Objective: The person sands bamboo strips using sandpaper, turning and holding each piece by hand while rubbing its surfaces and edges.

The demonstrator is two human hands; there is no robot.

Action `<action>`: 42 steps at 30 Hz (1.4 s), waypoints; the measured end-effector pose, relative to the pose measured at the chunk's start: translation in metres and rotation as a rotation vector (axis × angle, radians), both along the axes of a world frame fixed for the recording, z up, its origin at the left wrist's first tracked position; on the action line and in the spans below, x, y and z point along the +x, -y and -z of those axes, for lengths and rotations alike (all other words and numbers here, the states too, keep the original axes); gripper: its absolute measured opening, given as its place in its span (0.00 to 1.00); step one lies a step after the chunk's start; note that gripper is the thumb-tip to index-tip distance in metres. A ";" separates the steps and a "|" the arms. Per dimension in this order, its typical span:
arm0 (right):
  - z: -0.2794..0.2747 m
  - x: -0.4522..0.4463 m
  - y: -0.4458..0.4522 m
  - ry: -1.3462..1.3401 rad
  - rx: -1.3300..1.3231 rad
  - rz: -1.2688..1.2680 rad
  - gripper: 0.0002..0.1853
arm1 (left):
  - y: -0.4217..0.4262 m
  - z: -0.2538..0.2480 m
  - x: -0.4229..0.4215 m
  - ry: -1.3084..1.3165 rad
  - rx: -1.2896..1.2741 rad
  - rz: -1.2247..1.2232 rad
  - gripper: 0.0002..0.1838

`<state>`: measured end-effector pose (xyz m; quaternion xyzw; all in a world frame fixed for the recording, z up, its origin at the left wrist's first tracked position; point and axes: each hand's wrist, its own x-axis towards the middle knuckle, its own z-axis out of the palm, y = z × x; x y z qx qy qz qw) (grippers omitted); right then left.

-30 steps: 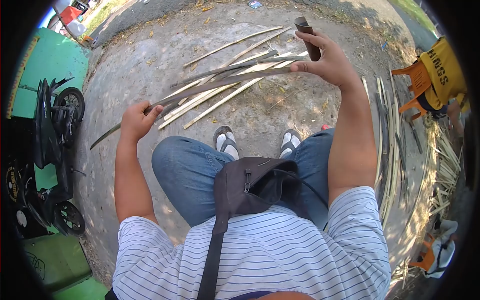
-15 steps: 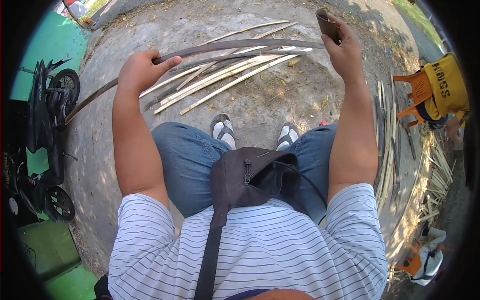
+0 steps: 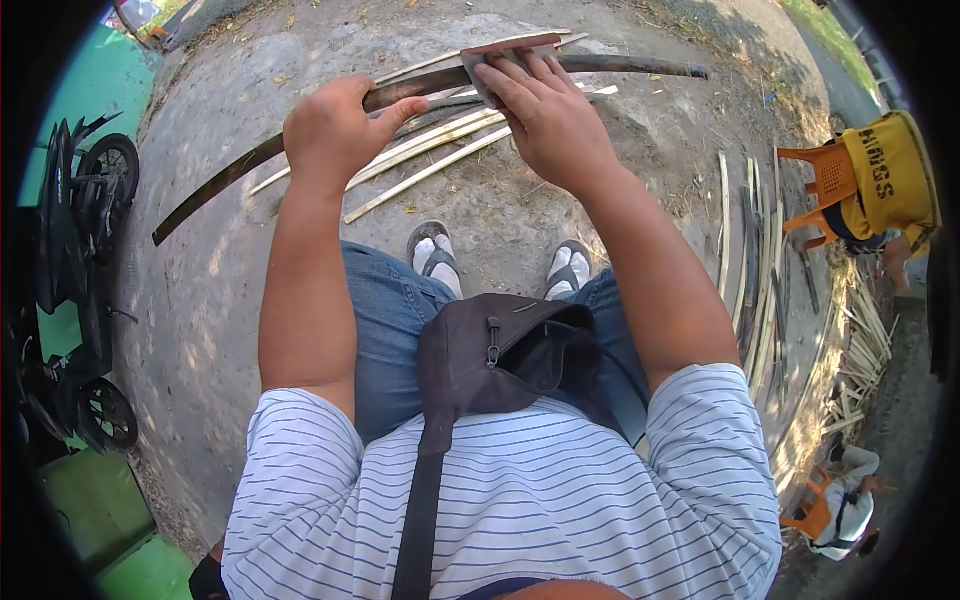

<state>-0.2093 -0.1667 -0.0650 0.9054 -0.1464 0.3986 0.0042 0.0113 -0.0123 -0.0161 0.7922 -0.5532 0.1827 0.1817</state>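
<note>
My left hand (image 3: 338, 130) is wrapped round a long, dark, slightly curved strip (image 3: 625, 65). One end of the strip slants down to the left and the other reaches far right past my right hand. With its fingers bent over a reddish-brown sheet (image 3: 512, 44), my right hand (image 3: 540, 110) presses it against the middle of the strip. The sheet's underside looks grey. Below the strip, several pale sticks (image 3: 430, 180) lie on the ground.
A motorcycle (image 3: 75, 220) stands at the left. More long sticks (image 3: 765, 270) lie at the right, near an orange chair (image 3: 825, 175) with a person in yellow (image 3: 890, 175). Another person (image 3: 852, 515) is at the lower right. Split pieces (image 3: 865, 340) form a pile.
My right hand has moved left from the strip's right part to its middle, and the curled sheet now lies over the strip. My left hand has shifted right.
</note>
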 end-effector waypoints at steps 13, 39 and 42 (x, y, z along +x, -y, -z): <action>-0.026 0.027 -0.036 -0.103 -0.038 -0.040 0.22 | -0.007 0.010 0.012 -0.120 -0.087 -0.013 0.32; 0.015 0.018 0.015 0.015 0.014 0.083 0.22 | -0.009 0.002 0.000 -0.224 0.115 0.011 0.26; 0.003 0.033 -0.033 -0.080 0.003 -0.090 0.21 | 0.000 0.020 0.003 -0.201 -0.066 0.208 0.26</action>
